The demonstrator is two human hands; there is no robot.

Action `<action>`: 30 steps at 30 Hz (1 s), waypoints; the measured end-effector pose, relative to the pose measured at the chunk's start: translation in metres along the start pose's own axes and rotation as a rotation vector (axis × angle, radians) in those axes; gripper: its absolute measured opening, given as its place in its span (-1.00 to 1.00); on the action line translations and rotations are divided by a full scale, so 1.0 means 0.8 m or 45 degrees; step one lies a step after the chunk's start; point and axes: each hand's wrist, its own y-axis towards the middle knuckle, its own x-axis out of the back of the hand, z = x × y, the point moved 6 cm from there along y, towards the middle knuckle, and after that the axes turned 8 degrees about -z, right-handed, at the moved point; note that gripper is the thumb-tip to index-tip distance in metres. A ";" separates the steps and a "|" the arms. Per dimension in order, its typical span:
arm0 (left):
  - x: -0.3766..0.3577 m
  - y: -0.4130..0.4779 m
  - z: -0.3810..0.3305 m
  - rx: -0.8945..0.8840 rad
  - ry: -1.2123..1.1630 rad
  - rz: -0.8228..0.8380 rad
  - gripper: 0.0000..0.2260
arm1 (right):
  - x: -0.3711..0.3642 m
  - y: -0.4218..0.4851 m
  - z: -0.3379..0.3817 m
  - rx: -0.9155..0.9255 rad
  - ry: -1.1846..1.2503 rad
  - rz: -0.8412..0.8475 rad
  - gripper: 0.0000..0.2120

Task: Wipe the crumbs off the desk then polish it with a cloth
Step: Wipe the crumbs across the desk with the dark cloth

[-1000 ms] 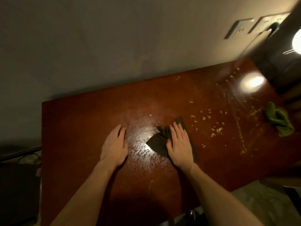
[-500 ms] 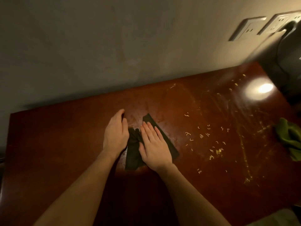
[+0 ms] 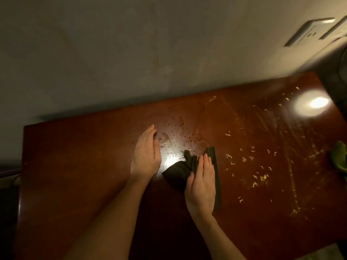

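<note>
The fingers (image 3: 205, 162) of the right hand (image 3: 201, 184) are laid flat on the dark cloth (image 3: 178, 174) at frame centre, its long axis running up-down; the left hand (image 3: 145, 158) is released, edge-on beside it. Crumbs (image 3: 251, 162) remain scattered rightward on the desk (image 3: 75, 166); wiping is judged early, polishing not begun.

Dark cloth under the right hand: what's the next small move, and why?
Probably sweep the dark cloth rightward with the right hand, since the crumbs lie scattered just right of it on the desk; the left hand rests flat, apart from the cloth.
</note>
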 end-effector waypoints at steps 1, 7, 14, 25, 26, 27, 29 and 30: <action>0.001 0.000 -0.001 -0.004 -0.017 -0.006 -0.60 | 0.001 -0.016 0.001 -0.018 -0.003 -0.015 -0.42; 0.013 -0.007 -0.003 0.019 -0.150 -0.053 -0.61 | -0.017 -0.106 0.040 0.115 0.021 -0.081 -0.39; 0.020 -0.009 0.005 0.038 -0.293 -0.104 -0.63 | -0.046 -0.074 0.109 0.555 -0.076 0.166 -0.42; 0.020 0.001 0.011 -0.039 -0.258 -0.182 -0.57 | -0.043 0.076 0.089 0.510 -0.161 0.165 -0.38; 0.017 0.002 0.012 -0.035 -0.238 -0.164 -0.57 | -0.038 0.084 0.075 0.433 -0.151 0.138 -0.38; 0.015 0.002 0.012 -0.030 -0.218 -0.145 -0.57 | -0.033 0.089 0.059 0.356 -0.144 0.111 -0.38; 0.012 0.000 0.013 -0.023 -0.187 -0.116 -0.55 | -0.020 0.092 0.027 0.222 -0.146 0.045 -0.39; 0.012 0.000 0.013 -0.018 -0.169 -0.104 -0.54 | -0.014 0.090 0.013 0.173 -0.147 0.015 -0.40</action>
